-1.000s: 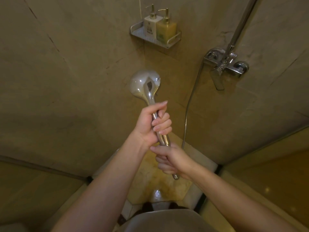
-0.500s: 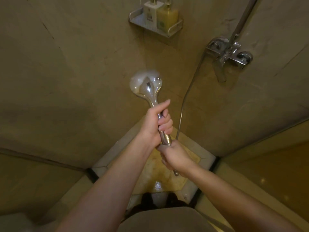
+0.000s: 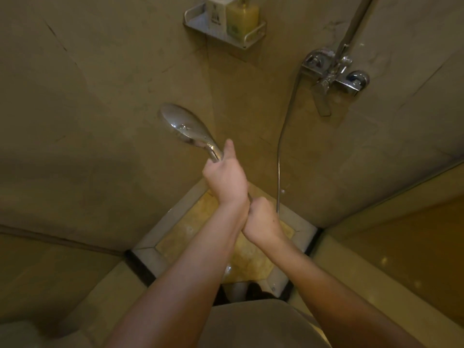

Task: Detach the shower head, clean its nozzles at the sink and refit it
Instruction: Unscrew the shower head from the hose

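Being rigid, wet-looking chrome and probably slippery, the shower head (image 3: 184, 126) is gripped at its handle by the left hand (image 3: 226, 177), while its hose end is clenched by the right hand (image 3: 262, 219).

Chrome shower head (image 3: 185, 126); yellow bottle (image 3: 242, 17); white bottle (image 3: 216, 18); beige walls (image 3: 100, 96).

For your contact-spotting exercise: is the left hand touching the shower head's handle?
Touching. The head view shows the left hand wrapped round the shower head handle, thumb along it.
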